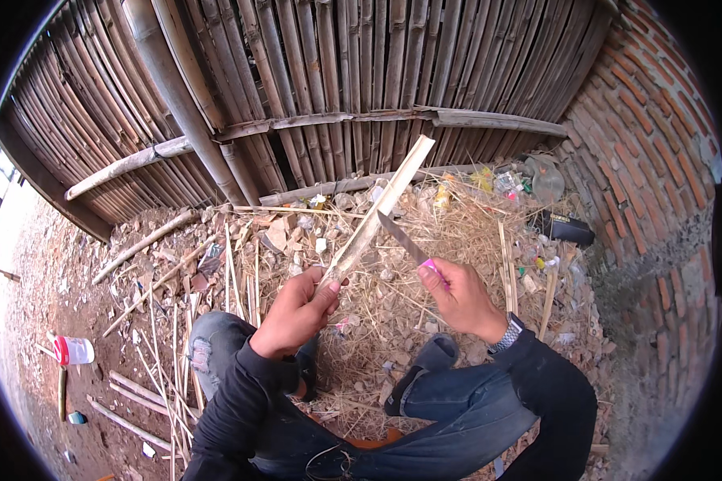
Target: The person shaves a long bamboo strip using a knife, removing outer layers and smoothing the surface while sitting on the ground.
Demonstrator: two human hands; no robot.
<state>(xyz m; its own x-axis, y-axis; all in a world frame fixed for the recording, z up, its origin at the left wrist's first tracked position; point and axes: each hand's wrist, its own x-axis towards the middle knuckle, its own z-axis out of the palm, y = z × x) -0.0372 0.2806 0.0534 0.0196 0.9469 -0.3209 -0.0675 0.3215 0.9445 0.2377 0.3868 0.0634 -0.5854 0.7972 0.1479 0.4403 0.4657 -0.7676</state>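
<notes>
My left hand (295, 308) grips the lower end of a split bamboo strip (381, 210), which slants up and away to the right. Its pale inner face shows along most of the length. In my right hand (460, 298) is a knife (404, 240), its pink handle mostly covered by my fingers and thumb. The blade points up and to the left, and its tip lies at the strip's right edge, about halfway along. Whether the tip touches the bamboo or only overlaps it in view, I cannot tell.
A bamboo fence (337, 72) stands ahead, and a brick wall (642, 152) rises at the right. Rubble, straw and litter cover the ground. Thin bamboo strips (175, 353) lie by my left knee. Further left is a red-and-white container (74, 350); a black object (568, 228) lies near the wall.
</notes>
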